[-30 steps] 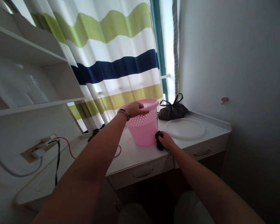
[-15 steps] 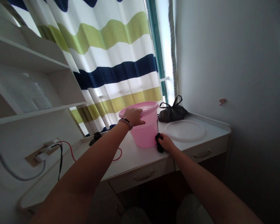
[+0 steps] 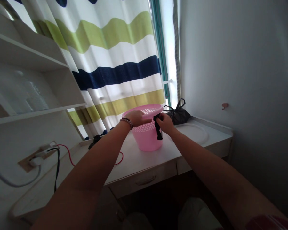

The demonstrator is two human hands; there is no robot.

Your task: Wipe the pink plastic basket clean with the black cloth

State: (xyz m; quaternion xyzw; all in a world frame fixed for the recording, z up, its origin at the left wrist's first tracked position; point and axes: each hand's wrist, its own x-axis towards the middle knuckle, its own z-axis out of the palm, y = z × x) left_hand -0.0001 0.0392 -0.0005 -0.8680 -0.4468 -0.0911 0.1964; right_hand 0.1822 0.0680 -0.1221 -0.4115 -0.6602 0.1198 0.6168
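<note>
A pink plastic wastebasket [image 3: 147, 139] with a perforated upper band stands upright on the white desk. My left hand [image 3: 137, 118], with a beaded bracelet at the wrist, grips its near left rim, the thumb stretched along the outside. At the right side of the rim my right hand [image 3: 165, 123] pinches a limp black plastic bag [image 3: 158, 129]. The bag is folded into a narrow strip and hangs down against the basket's outer wall. The inside of the basket is mostly hidden.
Behind my right hand sit a tied black garbage bag [image 3: 180, 115] and a flat round white disc [image 3: 194, 132]. A red cable [image 3: 119, 159] runs across the desk [image 3: 132, 167] from a wall socket [image 3: 36, 158]. A white shelf [image 3: 38, 111] juts out at left; a striped curtain [image 3: 120, 70] hangs behind.
My right hand has lifted the black plastic bag from the desk beside the basket up to its rim, and the bag now dangles longer. My left hand stays on the rim.
</note>
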